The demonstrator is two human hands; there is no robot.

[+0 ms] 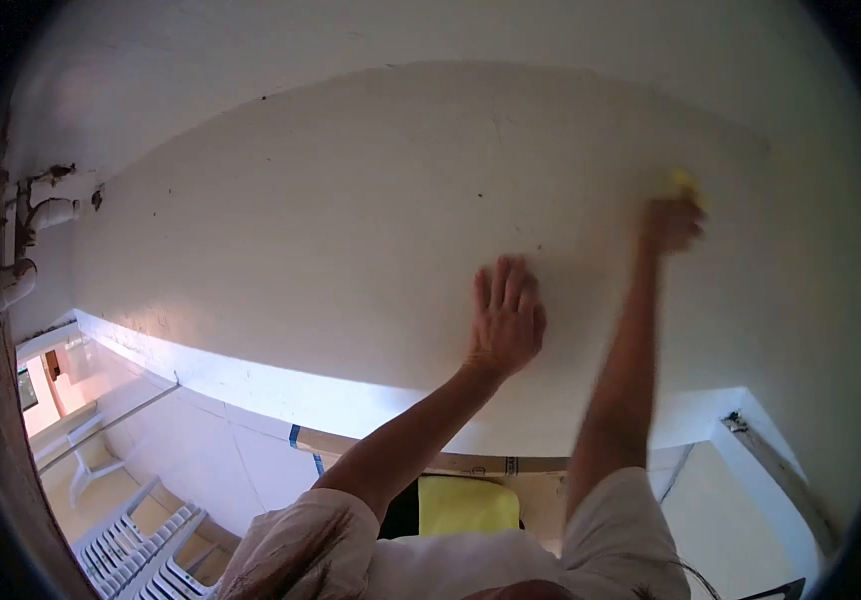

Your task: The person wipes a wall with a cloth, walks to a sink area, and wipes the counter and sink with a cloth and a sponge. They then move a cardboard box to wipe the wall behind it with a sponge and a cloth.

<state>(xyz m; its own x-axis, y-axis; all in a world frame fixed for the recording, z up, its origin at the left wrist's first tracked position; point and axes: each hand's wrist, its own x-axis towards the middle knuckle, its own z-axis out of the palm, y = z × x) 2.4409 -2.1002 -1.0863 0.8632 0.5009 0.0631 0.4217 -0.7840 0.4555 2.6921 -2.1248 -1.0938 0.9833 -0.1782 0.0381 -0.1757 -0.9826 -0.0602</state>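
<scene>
Left hand (505,318) lay flat on white wall (350,200), fingers spread, holding nothing. Right hand (670,225), blurred, grip closed on yellow pad (685,183) near wall's right edge. Wide bare wall leftward; pipes (35,240) at far-left edge.

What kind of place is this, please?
Likely a house under renovation: a bare white plastered surface, exposed white pipes at its corner, and white plastic chairs nearby. The right hand holds a yellow pad against it.

I see the right hand (670,222) only as motion blur, its fingers indistinct, half hiding a small yellow soft-looking object (685,183).
</scene>
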